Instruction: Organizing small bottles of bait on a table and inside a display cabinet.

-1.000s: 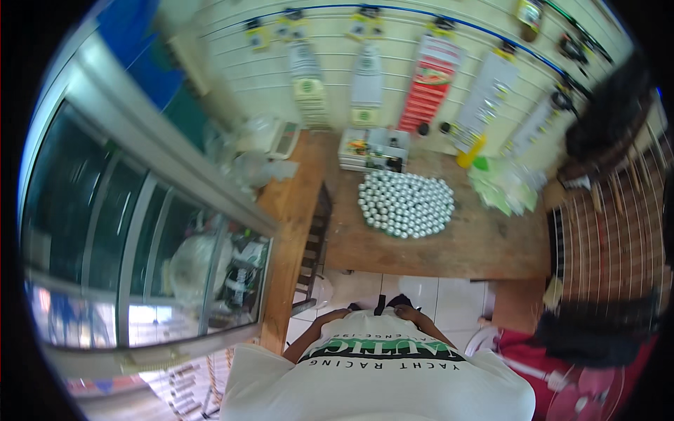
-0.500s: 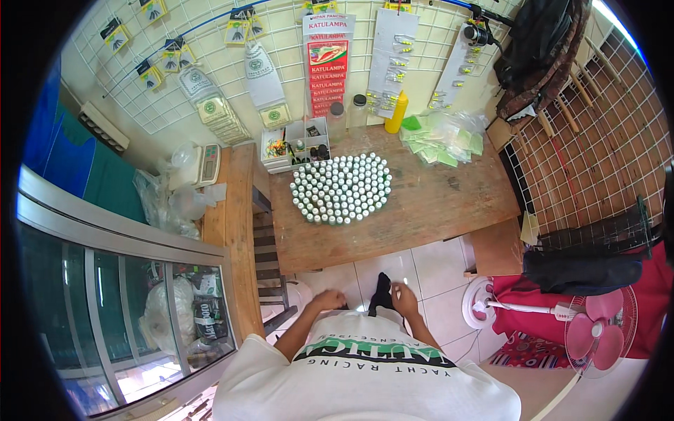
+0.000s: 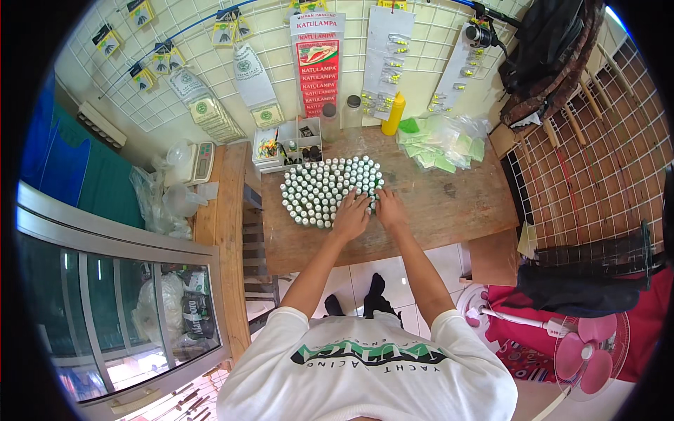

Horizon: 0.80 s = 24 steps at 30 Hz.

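Observation:
A large, tightly packed group of small bottles with white caps and greenish sides (image 3: 316, 189) stands upright on the wooden table (image 3: 449, 210). My left hand (image 3: 352, 216) reaches over the front right part of the group, its fingers stretched out over the caps. Close beside it, my right hand (image 3: 390, 209) is at the right edge of the group, fingers extended and apart against the outermost bottles. Neither hand visibly lifts a bottle. The fingertips partly cover the bottles there, so exact contact is hard to make out.
Behind the bottles stand a compartment tray (image 3: 286, 145), two clear dark-lidded jars (image 3: 352, 112) and a yellow squeeze bottle (image 3: 394, 116). Green packets in clear plastic (image 3: 444, 142) lie at the back right. A scale (image 3: 191, 165) sits left; a pink fan (image 3: 588, 354) stands lower right.
Both hands have moved forward from near my body, below the table's front edge, to the right side of the bottle group. The view has shifted slightly.

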Tool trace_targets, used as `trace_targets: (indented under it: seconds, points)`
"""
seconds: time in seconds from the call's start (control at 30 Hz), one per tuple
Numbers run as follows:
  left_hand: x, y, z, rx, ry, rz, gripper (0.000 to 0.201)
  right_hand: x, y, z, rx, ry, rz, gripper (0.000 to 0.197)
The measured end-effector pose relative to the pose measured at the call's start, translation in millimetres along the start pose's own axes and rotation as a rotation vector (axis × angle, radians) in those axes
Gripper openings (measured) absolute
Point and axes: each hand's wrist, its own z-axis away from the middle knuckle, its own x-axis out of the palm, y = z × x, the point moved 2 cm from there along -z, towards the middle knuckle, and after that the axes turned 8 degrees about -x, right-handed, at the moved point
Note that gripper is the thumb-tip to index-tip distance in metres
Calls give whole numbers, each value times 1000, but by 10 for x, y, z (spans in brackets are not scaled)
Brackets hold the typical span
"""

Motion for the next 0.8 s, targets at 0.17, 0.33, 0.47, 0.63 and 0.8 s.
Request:
trace_targets:
  seconds: [0.17, 0.33, 0.47, 0.63, 0.8]
  points:
    - [174, -76, -74, 2, -70, -108, 44, 112, 112, -93, 1, -5, 124, 24]
    - [181, -93, -108, -23, -72, -47, 41, 127, 201, -134, -41, -25, 58, 23]
    - [116, 13, -120, -56, -10, 25, 44, -77, 223, -71, 29, -11, -12, 22]
    - [-75, 277, -212, 55, 82, 210, 54, -603, 124, 76, 14, 137, -322, 24]
    - [-272, 467, -326, -42, 38, 222, 37, -982, -80, 126, -149, 206, -420, 26]
